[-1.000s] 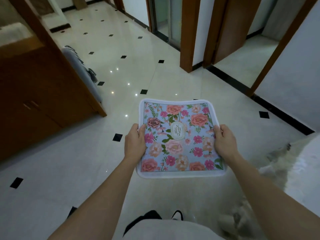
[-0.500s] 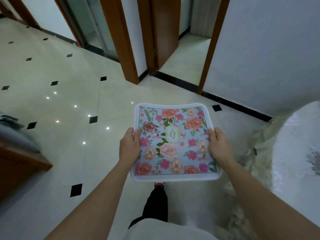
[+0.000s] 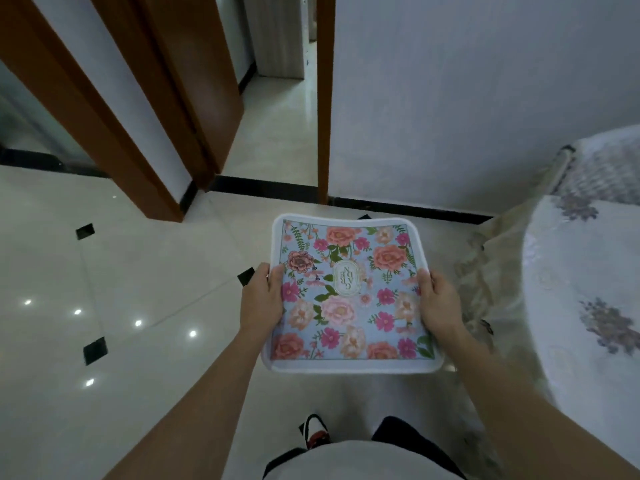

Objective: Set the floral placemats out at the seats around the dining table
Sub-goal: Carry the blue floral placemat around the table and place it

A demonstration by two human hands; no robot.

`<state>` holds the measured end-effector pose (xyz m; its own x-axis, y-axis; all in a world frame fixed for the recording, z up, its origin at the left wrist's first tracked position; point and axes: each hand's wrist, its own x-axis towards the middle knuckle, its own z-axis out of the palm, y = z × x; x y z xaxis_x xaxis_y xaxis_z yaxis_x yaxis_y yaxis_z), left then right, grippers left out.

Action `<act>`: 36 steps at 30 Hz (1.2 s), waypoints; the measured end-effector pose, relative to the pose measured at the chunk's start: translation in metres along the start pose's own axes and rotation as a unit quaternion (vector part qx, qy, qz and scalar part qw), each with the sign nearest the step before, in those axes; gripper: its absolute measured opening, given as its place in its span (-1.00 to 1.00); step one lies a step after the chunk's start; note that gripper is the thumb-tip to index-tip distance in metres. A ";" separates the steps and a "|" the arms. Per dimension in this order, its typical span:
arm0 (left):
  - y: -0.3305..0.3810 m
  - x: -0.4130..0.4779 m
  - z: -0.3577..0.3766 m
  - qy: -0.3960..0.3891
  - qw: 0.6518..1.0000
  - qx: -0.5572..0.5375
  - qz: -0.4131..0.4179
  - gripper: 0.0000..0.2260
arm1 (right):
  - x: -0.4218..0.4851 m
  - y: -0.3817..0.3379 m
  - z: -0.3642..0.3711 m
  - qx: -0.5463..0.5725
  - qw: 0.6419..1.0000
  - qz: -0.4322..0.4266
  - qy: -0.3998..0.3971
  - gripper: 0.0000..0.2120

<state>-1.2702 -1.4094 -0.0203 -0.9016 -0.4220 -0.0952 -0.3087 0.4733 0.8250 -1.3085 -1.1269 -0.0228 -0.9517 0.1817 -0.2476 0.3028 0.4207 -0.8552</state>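
You stand on a glossy pale tiled floor [image 3: 145,271] by a white wall [image 3: 467,98] and brown doorways. Your left hand [image 3: 261,299] and right hand [image 3: 438,303] each grip a side of the floral placemat [image 3: 346,299], held over the floor. The cloth-covered bench [image 3: 585,289] is cut off at right.

Glossy tiled floor [image 3: 138,271]; wooden door frames [image 3: 114,133]; cloth-draped table [image 3: 588,289].
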 end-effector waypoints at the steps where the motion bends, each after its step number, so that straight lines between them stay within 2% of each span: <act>1: 0.003 0.013 0.005 -0.008 1.000 -0.003 0.004 -0.65 | 0.009 -0.002 0.000 -0.002 1.000 0.002 0.011 -0.68; 9: 0.038 0.112 0.062 -0.064 0.998 0.001 0.020 -0.66 | 0.091 -0.007 -0.007 -0.006 0.997 0.032 0.077 -0.69; 15: 0.086 0.199 0.122 -0.100 0.994 0.013 0.042 -0.71 | 0.186 -0.010 -0.021 0.023 0.995 0.049 0.090 -0.67; 26: 0.222 0.346 0.245 -0.148 0.985 0.013 0.084 -0.76 | 0.363 -0.037 -0.100 0.057 0.984 0.080 0.148 -0.69; 36: 0.282 0.430 0.347 -0.210 0.972 0.010 0.108 -0.72 | 0.452 -0.027 -0.141 0.077 0.963 0.134 0.219 -0.71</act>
<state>-1.8504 -1.1892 -0.0222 -0.9889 0.0392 -0.1431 -0.1005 0.5326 0.8404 -1.7395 -0.9305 -0.0471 -0.7174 0.6373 -0.2816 0.4911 0.1758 -0.8532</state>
